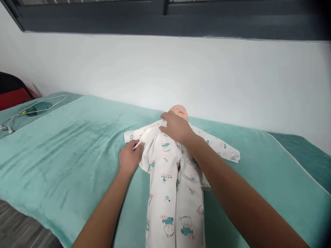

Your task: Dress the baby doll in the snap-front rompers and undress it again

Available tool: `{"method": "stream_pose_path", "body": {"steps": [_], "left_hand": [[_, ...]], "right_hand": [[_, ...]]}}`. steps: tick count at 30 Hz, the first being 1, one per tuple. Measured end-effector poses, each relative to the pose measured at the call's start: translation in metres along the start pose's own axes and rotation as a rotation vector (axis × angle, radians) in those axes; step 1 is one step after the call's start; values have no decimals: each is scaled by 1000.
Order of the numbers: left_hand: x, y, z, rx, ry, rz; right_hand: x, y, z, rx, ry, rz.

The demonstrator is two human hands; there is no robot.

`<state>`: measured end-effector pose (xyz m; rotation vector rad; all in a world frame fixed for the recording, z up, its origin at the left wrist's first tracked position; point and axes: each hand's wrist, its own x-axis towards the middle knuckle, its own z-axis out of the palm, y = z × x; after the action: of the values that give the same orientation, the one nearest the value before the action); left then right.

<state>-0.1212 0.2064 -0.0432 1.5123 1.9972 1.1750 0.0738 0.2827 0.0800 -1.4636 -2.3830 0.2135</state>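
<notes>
A baby doll [180, 111] lies on its back on a green blanket [98, 151], its head toward the wall. White clothes with a cartoon print [165, 179] cover its body, both sleeves spread outward and the legs reaching down past the bottom edge. At the left side of the top, my left hand [130, 155] pinches the edge of the cloth. My right hand [177, 127] lies over the collar just below the doll's head, thumb and fingers apart. The doll's neck is hidden behind it.
White cables [38, 103] lie on the blanket at the far left, near a red and black item [12, 93]. Behind the doll rises a white wall [165, 72] beneath a dark window frame [165, 22]. Dark flooring [23, 227] shows at the lower left.
</notes>
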Motion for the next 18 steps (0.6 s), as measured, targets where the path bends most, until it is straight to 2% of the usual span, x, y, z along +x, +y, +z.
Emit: {"method": "stream_pose_path", "body": {"steps": [3, 6, 9, 13, 16, 18], "left_hand": [[-13, 13, -10, -382, 26, -51], [-33, 40, -19, -520, 51, -21], [-52, 73, -21, -455, -32, 169], [-64, 108, -21, -340, -98, 424], [-67, 117, -19, -258, -103, 556], [-70, 116, -15, -131, -120, 709]], "right_hand": [[22, -9, 7, -195, -135, -16], [23, -13, 13, -250, -144, -18], [12, -7, 14, -162, -30, -26], [-4, 13, 2, -36, 194, -44], [-13, 26, -12, 0, 265, -10], [-19, 33, -20, 26, 278, 25]]}}
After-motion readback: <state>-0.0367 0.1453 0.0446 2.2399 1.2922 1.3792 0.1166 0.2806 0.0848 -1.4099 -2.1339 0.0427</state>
